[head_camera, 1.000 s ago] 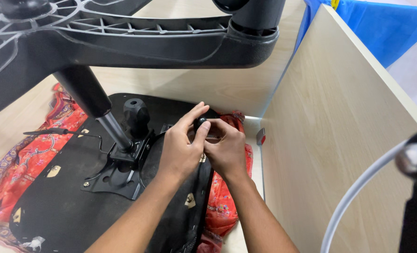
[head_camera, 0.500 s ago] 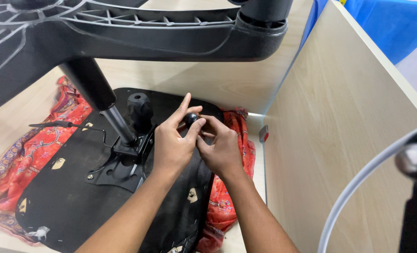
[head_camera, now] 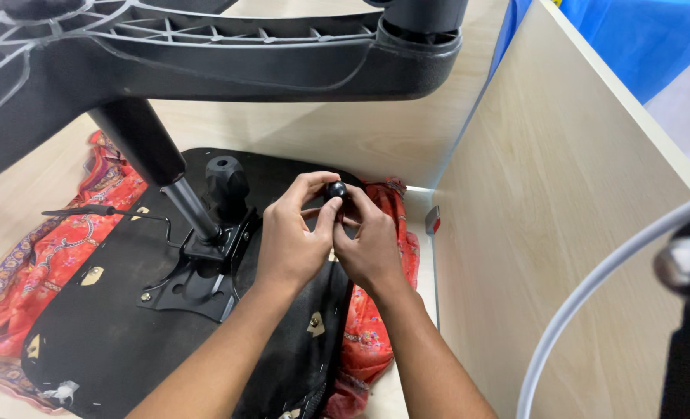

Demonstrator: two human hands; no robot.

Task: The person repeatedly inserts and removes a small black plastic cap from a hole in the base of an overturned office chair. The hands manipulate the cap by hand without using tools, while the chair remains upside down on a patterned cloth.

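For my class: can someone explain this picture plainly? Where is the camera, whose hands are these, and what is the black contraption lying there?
The camera sits on a person's head, looking down at their own bare hands. An office chair lies upside down: its black seat underside rests on a red patterned cloth on a pale wooden surface, and the chair's base looms close overhead. The left hand and right hand meet, fingers pinching a small black knob between them. A wooden panel stands on the right.
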